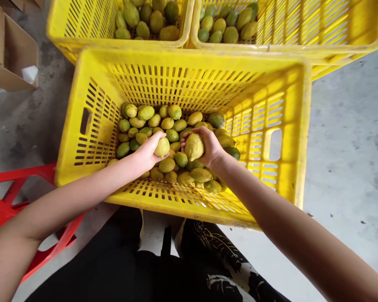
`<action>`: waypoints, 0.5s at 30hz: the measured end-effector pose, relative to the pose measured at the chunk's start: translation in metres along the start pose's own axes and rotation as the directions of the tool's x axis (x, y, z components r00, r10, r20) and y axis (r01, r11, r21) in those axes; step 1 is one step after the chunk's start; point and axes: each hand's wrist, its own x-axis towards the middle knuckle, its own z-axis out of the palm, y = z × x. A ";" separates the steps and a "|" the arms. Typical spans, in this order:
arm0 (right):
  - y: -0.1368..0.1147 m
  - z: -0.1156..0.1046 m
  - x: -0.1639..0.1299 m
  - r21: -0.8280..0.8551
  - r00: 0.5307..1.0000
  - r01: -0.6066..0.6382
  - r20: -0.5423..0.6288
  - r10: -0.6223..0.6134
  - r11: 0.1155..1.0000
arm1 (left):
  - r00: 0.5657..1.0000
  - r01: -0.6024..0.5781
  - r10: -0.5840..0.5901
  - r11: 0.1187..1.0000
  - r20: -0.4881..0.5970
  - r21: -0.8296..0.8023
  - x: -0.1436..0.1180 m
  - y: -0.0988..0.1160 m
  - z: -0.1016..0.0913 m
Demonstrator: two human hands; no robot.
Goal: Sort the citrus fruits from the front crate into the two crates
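- Yellow plastic, slotted on every wall: the near crate (82, 138) sits just in front of your knees, and everything below is placed against it.
- Your left hand (148, 152) is curled shut around a small yellow-green fruit (162, 147), lifted slightly above the heap near the crate's middle; the palm faces inward, which looks like a way to show you the skin.
- Your right hand (209, 147) is closed on a larger pale yellow fruit (193, 146), just beside the left one. The two hands are close together but not touching, each with its own fruit.
- Both forearms come in over the crate's near rim, so the near wall sets how low you can reach.
- The pile of fruit (176, 126) lies one or two deep on the crate floor, crowded toward the middle and left; the right end shows bare slotted floor, so that side seems easiest to work from.
- Beyond the crate's far wall, two more yellow crates stand side by side: the left far crate (63, 25) and the right far crate (349, 29), each holding greener fruit.
- To the crate's left, a red plastic frame (6, 197) lies by your left arm; farther back on that side is a cardboard box (12, 54).
- To the crate's right is grey concrete floor (349, 147).
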 end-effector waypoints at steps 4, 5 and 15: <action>-0.001 0.007 -0.011 0.016 0.988 -0.091 -0.127 0.092 0.996 | 0.999 -0.028 0.028 1.000 -0.018 0.004 0.000 0.000 0.001; -0.001 0.006 -0.012 0.005 0.983 -0.116 -0.140 0.116 0.993 | 0.999 -0.032 0.032 0.999 -0.023 0.007 -0.001 0.000 0.001; 0.011 -0.001 -0.011 -0.197 0.998 -0.057 -0.043 0.050 0.979 | 1.000 0.004 -0.004 1.000 -0.020 -0.003 -0.002 0.003 0.004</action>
